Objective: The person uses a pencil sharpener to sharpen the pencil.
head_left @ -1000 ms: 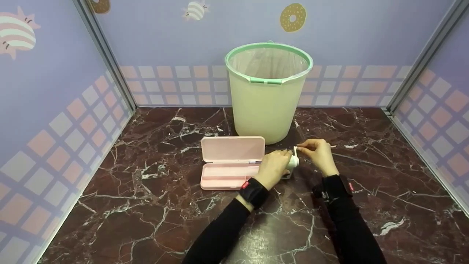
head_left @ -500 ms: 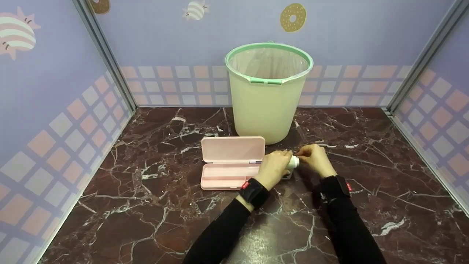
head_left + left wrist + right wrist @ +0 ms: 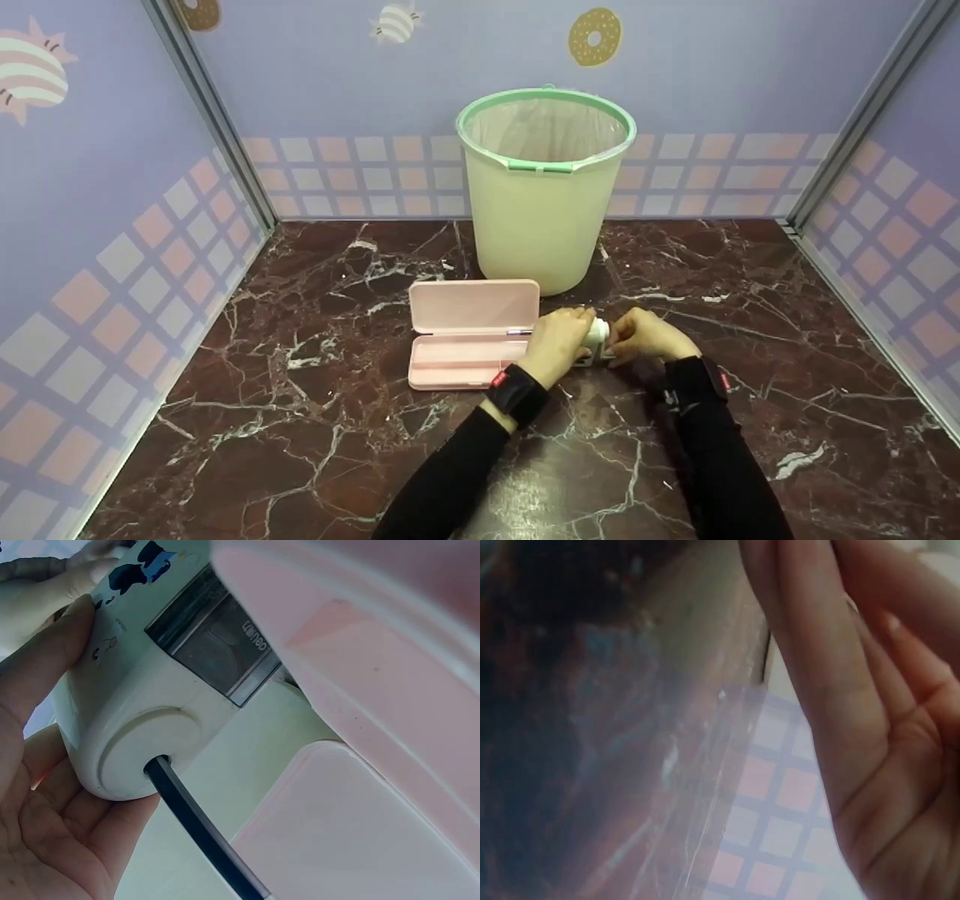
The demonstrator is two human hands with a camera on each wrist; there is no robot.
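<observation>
A white crank pencil sharpener (image 3: 180,701) with cartoon prints and a dark clear shavings drawer stands between my hands, right of the pencil case. My left hand (image 3: 556,341) grips its body from above, fingers and thumb wrapped around it. A dark striped pencil (image 3: 202,829) sticks out of the hole in its round front, pointing toward the case. On the sharpener's other side, my right hand (image 3: 649,337) pinches the crank handle (image 3: 608,355), which is mostly hidden by the fingers. In the right wrist view, the right fingers (image 3: 817,652) are bent together at the top.
The pink pencil case (image 3: 457,377) lies with its lid up, just left of the sharpener. A tall pale green bin (image 3: 544,217) with a clear liner stands behind. Patterned walls (image 3: 360,176) enclose the dark marble tabletop (image 3: 285,450) on three sides.
My right hand has moved down and closer to the sharpener as the crank went from pointing up to pointing low. The left hand and the sharpener stay in place.
</observation>
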